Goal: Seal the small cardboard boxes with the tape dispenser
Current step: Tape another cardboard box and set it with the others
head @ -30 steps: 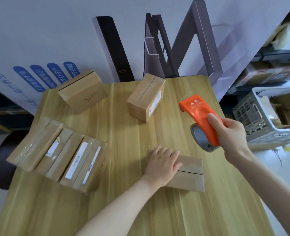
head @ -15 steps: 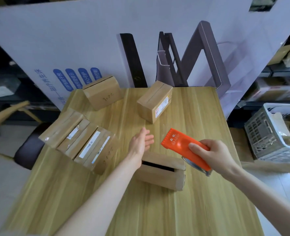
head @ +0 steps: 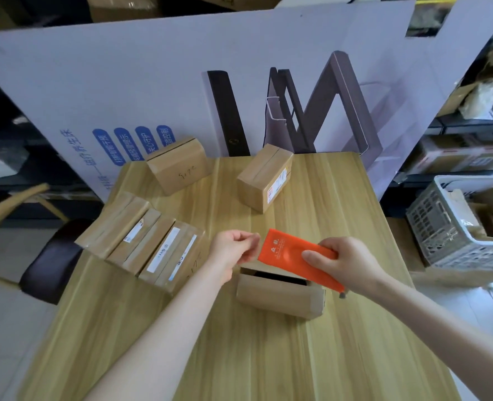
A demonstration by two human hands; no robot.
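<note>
Left hand [head: 233,251] quits the gaping box [head: 280,296], fingertips pinched, tape unseen, at the tape dispenser [head: 285,250] above it; right hand [head: 346,263] grips that. Taping looks imminent.

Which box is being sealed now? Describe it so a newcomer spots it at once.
On the light wooden table, nearest the person, lies a small brown cardboard box just beneath the orange plastic tape dispenser held in the right hand. Unlike the row of labelled boxes to its left and the two boxes further back, its top flaps gape, showing a dark slit.
</note>
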